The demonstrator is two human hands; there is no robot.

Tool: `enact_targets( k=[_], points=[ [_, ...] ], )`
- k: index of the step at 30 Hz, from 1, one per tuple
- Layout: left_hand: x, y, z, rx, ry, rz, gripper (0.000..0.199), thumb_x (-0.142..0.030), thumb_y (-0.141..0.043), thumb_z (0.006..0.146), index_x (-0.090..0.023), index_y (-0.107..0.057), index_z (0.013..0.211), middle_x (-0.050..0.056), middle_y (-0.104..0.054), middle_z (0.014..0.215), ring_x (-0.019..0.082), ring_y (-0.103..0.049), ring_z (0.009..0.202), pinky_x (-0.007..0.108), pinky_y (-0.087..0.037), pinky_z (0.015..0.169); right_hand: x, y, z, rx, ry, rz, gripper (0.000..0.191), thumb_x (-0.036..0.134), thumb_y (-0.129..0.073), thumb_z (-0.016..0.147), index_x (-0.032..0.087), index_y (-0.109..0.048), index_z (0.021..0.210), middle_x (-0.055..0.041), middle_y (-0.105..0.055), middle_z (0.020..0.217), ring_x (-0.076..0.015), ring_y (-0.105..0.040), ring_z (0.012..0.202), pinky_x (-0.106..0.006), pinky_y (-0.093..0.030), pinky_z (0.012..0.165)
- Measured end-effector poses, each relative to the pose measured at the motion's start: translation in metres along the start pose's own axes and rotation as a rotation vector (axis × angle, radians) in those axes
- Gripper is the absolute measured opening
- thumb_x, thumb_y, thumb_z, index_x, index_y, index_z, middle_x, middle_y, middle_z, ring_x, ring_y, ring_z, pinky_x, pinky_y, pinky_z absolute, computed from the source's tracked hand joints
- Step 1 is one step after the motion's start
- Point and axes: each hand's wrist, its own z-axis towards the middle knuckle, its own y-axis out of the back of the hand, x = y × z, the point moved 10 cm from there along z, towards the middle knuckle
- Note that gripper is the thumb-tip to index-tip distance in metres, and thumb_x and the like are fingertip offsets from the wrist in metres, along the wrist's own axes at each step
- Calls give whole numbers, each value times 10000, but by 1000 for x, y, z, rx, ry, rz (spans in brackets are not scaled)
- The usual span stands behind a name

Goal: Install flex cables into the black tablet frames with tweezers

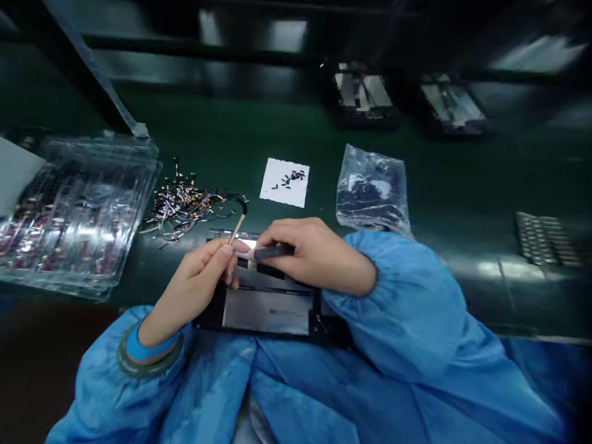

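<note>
My left hand [201,277] is closed in a pinch on a thin flat cable [238,227], tan along its straight part, with a black end curving up to the left. Beside it, my right hand [308,250] grips a dark, slim tool [275,251] pointing left toward the left fingertips. Whether it is a pair of tweezers I cannot tell. Both hands are over an opened tablet-like device [268,311], which lies at the table's near edge with a silver panel facing up. The fingers cover part of its far side.
A pile of small cables [185,203] lies left of centre. White paper [272,188] carries several small black pieces. Beyond my right hand is a clear plastic bag [372,191]. Stacked clear trays [106,246] stand left; black holders [365,117] sit at the back; a strip of metallic parts [546,237] lies right.
</note>
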Motion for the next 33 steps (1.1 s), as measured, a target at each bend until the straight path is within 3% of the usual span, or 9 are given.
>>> enact_targets(
  k=[4,8,12,18,22,25,27,30,33],
  points=[
    [-23,0,-4,-118,-86,332,269,-345,-418,940,-183,-607,837,-13,-559,630,134,-537,574,257,-445,564,26,-3,-11,-227,91,-282,211,227,-526,955,159,-704,1046,-32,-726,879,-102,-650,706,-217,-410,553],
    [-41,-7,-15,-249,-297,661,302,-292,-375,948,-158,-614,1074,72,-704,981,198,-650,874,303,-517,752,46,-10,-17,-398,226,-519,270,168,-456,969,111,-716,924,-25,-709,756,-117,-605,622,-257,-402,548],
    [-40,-16,-18,-228,-359,821,314,-231,-366,934,-145,-595,1130,94,-701,1039,222,-663,963,323,-531,799,48,-14,-17,-408,260,-573,289,133,-454,946,132,-708,809,-8,-678,682,-127,-573,592,-275,-387,538],
    [-43,-20,-15,-152,-377,816,334,-196,-355,903,-113,-579,1137,118,-699,1010,222,-669,935,324,-539,783,46,-13,-22,-384,239,-626,233,160,-479,959,84,-695,1000,-36,-738,841,-123,-610,660,-283,-400,535],
    [-40,-25,-14,-100,-355,853,409,-186,-388,836,-80,-560,1192,155,-680,1028,268,-646,954,380,-532,775,46,-19,-23,-372,228,-658,265,136,-438,966,101,-698,929,-26,-720,768,-118,-596,628,-278,-392,515],
    [-34,-18,-12,-84,-258,720,250,-198,-429,833,-149,-638,960,95,-662,851,222,-621,775,328,-500,663,41,-12,-22,-377,186,-564,266,147,-450,946,156,-674,802,-4,-663,688,-111,-562,579,-268,-380,500],
    [-26,-4,-11,-128,-127,469,203,-259,-457,875,-175,-640,849,21,-557,650,150,-522,580,257,-427,526,31,4,-25,-447,110,-452,227,151,-482,913,172,-649,762,-4,-646,688,-101,-561,589,-238,-399,522],
    [-6,8,-13,-174,92,-56,278,-371,-495,912,-180,-670,1013,-50,-385,535,86,-348,434,190,-281,395,17,25,-32,-559,0,-296,138,117,-538,847,158,-635,758,-23,-655,714,-95,-583,639,-200,-436,578],
    [2,-6,-13,-74,207,-352,330,-376,-577,883,-186,-686,1130,-29,-487,587,66,-404,429,174,-288,392,12,19,-31,-490,1,-238,136,129,-547,847,158,-636,748,-25,-652,702,-93,-580,624,-196,-432,562]
  ],
)
